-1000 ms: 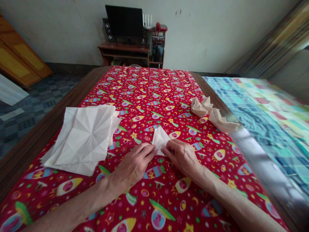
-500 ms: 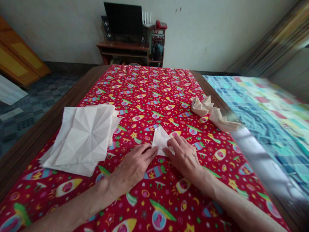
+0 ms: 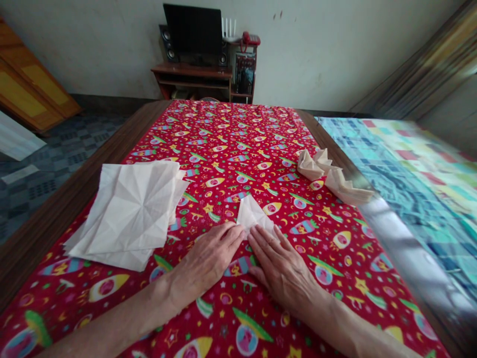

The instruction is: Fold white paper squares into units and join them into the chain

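A small white sheet of paper (image 3: 250, 211), folded to a pointed triangular shape, lies on the red patterned cloth in front of me. My left hand (image 3: 216, 251) rests at its lower left corner, fingers stretched forward and their tips touching the edge. Across its lower right part lies my right hand (image 3: 281, 266), flat with extended fingers that cover some of the paper. To the left is a loose stack of creased white paper sheets (image 3: 136, 209). Folded paper pieces with pointed tips (image 3: 346, 188) sit at the right side, near the table edge.
The red cloth (image 3: 219, 164) covers most of a dark wooden table (image 3: 115, 134). Beyond it stands a desk (image 3: 194, 71) with a monitor (image 3: 194, 30) and speakers. A bed with a blue checked cover (image 3: 402, 169) adjoins the right side; a wooden cabinet (image 3: 30, 84) is at far left.
My right hand has gone from bent fingers at the paper's right side to lying flat over its lower edge. My left hand stays at the left corner. The view has shifted slightly.
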A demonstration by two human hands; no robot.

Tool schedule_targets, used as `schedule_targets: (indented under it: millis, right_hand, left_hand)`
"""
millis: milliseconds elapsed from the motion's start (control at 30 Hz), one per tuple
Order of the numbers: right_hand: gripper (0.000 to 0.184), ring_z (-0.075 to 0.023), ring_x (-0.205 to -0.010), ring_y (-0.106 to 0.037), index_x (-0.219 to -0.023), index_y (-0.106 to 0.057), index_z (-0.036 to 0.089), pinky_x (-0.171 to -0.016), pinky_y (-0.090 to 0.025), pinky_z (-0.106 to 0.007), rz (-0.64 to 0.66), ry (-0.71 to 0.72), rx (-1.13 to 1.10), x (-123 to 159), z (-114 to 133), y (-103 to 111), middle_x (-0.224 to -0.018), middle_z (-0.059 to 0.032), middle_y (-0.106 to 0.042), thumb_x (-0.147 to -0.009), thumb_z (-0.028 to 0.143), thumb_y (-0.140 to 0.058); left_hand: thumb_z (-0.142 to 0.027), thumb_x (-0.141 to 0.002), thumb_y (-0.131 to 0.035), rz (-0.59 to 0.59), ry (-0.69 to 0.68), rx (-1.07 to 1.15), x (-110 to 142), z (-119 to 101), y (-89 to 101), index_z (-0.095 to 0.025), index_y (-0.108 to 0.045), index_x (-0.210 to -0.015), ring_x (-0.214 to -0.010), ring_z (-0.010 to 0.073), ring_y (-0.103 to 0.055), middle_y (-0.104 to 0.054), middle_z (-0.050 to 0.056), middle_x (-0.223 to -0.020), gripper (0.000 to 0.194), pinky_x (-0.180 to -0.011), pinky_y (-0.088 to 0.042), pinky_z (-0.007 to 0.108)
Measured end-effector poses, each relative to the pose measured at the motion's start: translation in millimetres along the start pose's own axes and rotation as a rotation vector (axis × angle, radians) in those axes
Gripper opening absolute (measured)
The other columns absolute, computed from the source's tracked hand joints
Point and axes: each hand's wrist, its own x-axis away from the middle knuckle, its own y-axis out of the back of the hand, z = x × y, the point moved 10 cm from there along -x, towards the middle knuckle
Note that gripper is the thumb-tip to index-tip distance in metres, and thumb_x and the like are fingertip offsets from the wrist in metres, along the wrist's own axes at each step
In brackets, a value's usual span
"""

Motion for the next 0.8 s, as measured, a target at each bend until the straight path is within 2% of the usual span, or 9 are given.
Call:
schedule_targets:
  millis: [200,400,600,800]
  right_hand:
    - [0.044,-0.0268,-0.130,-0.042,-0.133,-0.049,0.009,-0.106,-0.040,-0.047,0.016,-0.038,0.069,16.6,-8.1,5.5,-0.136,-0.0122,-0.050,-0.095,0.030,-0.043]
    - [0.039,-0.0266,-0.125,-0.048,-0.128,-0.053,0.007,-0.104,-0.042,-0.049,-0.041,-0.059,0.103,25.7,-11.0,10.6,-0.131,-0.0148,-0.055,-0.094,0.025,-0.044]
    - [0.034,-0.0272,-0.117,-0.056,-0.121,-0.059,0.009,-0.102,-0.043,-0.051,-0.078,-0.033,0.105,20.1,-8.8,15.9,-0.123,-0.0150,-0.061,-0.094,0.022,-0.044]
    - [0.035,-0.0279,-0.116,-0.056,-0.118,-0.061,0.008,-0.104,-0.041,-0.051,-0.064,0.004,0.097,3.5,-3.6,14.0,-0.121,-0.0140,-0.063,-0.095,0.026,-0.042]
  left_hand:
    - [-0.001,-0.084,-0.035,-0.021,-0.047,0.037,7.7,2.9,-1.3,-0.008,-0.048,-0.130,-0.125,0.0221,-0.042,-0.051,0.009,-0.135,0.048,-0.107,-0.035,0.036]
    - [0.001,-0.081,-0.033,-0.039,-0.048,0.051,13.1,3.9,2.9,-0.008,-0.046,-0.133,-0.129,0.0201,-0.041,-0.048,0.009,-0.139,0.054,-0.107,-0.037,0.036]
    - [0.001,-0.081,-0.033,-0.065,-0.058,0.076,10.0,2.4,6.4,-0.006,-0.049,-0.130,-0.129,0.0214,-0.042,-0.052,0.012,-0.135,0.052,-0.108,-0.038,0.039]
    - [-0.002,-0.081,-0.037,-0.056,-0.079,0.168,-6.0,3.4,-3.6,-0.006,-0.048,-0.130,-0.133,0.0199,-0.037,-0.049,0.012,-0.139,0.051,-0.113,-0.032,0.038]
